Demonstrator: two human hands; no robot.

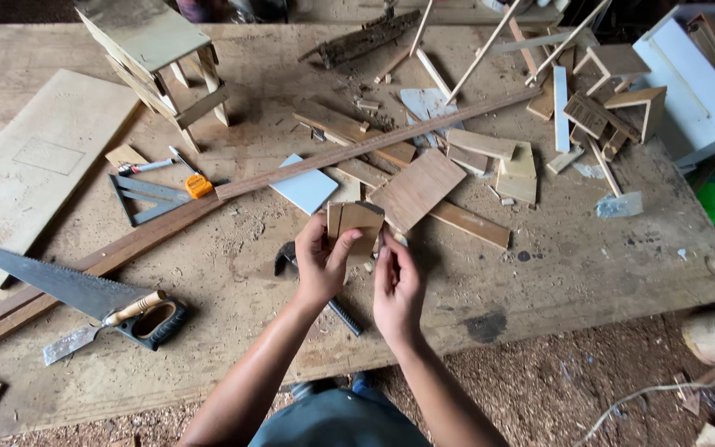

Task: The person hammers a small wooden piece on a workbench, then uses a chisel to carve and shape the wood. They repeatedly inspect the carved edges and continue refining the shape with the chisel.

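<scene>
A small wood block [356, 225] was pinched by the left hand [318, 263] and steadied by the right hand's [396, 284] fingertips; looked like fitting, careful alignment probably needed.

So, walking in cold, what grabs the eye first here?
Both hands at the bench's near edge: the left hand and right hand hold up a small wooden block together. To the left lies a hand saw beside a chisel, with offcuts littering the workbench behind.
</scene>
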